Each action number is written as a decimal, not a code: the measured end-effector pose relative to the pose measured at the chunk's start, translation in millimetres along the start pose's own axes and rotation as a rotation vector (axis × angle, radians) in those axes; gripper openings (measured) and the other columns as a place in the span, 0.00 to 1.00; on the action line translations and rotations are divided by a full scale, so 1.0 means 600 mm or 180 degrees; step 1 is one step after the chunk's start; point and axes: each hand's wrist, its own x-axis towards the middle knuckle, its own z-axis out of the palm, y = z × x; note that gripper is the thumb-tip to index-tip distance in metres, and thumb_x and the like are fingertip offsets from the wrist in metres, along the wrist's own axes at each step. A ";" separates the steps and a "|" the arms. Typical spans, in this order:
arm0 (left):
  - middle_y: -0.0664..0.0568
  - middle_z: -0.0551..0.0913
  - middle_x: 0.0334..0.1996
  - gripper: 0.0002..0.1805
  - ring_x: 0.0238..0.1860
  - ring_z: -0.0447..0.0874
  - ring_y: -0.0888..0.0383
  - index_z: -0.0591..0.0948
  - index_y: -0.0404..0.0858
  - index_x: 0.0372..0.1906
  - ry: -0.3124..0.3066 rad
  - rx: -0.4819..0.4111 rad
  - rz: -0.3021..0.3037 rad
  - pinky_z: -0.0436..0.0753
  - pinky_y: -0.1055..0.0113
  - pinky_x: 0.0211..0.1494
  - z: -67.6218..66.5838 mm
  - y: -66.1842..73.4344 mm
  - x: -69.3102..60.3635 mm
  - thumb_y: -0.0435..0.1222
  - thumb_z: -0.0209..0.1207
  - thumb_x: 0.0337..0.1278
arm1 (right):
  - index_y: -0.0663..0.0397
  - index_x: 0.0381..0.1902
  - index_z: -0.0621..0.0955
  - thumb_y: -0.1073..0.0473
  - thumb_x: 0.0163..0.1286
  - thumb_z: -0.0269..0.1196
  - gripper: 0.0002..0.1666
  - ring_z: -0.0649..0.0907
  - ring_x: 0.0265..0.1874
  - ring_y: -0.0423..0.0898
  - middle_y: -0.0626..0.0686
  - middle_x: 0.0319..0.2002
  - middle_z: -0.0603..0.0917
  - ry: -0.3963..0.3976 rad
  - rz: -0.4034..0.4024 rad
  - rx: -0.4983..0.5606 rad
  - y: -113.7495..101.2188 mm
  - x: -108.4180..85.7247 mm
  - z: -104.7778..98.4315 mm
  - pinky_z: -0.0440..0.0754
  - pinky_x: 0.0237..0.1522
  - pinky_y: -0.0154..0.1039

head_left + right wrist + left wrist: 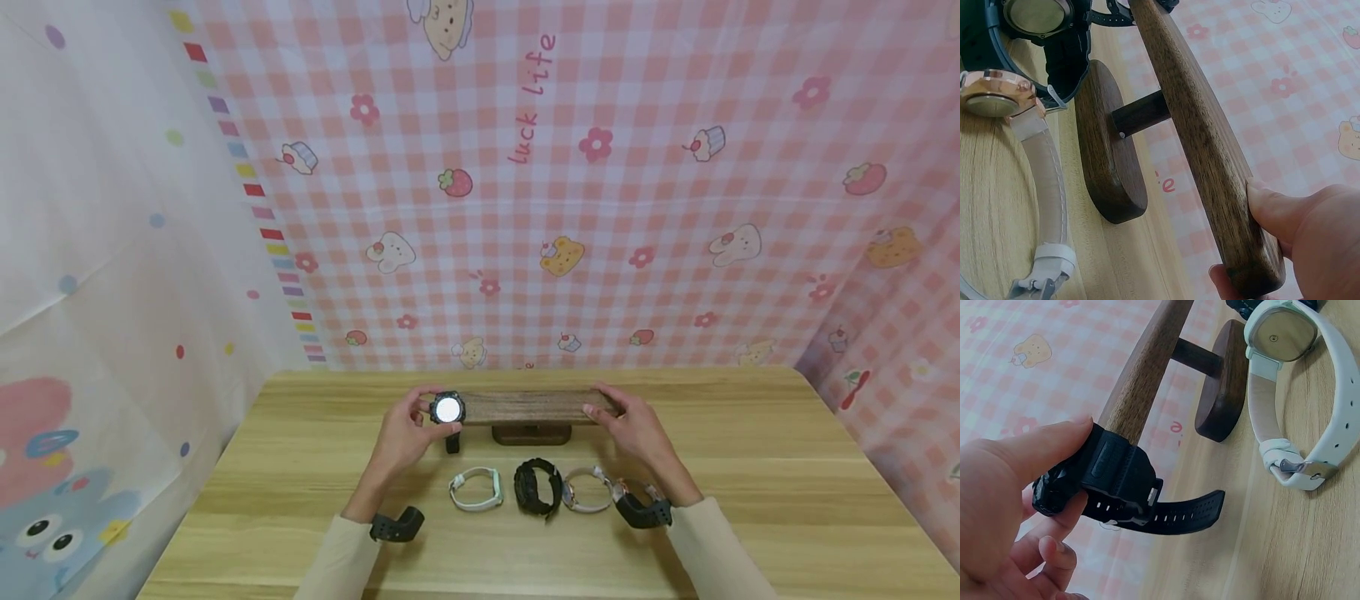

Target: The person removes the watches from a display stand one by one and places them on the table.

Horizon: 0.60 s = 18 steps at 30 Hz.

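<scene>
A dark wooden watch stand, a horizontal bar on a short post and base, stands toward the back of the table. Around the bar's left end sits a black watch with a bright round face. My left hand pinches this watch between thumb and fingers; in the left wrist view its black strap hangs below the bar with the tail sticking out. At the bar's other end, my right hand grips the wood, thumb on the near side and fingers partly hidden behind it.
In front of the stand, a row of watches lies on the wooden table: a white-strapped one, a chunky black one, a white and rose-gold one, and another partly hidden by the right wrist's black band. A checked cloth hangs behind.
</scene>
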 end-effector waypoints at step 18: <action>0.55 0.66 0.21 0.31 0.22 0.59 0.61 0.79 0.49 0.56 0.0067 0.0086 -0.0075 0.59 0.71 0.25 -0.034 -0.002 -0.024 0.36 0.78 0.42 | 0.57 0.69 0.72 0.49 0.72 0.62 0.33 0.76 0.29 0.45 0.65 0.56 0.81 -0.0007 0.0016 -0.0043 0.000 0.001 -0.001 0.73 0.31 0.39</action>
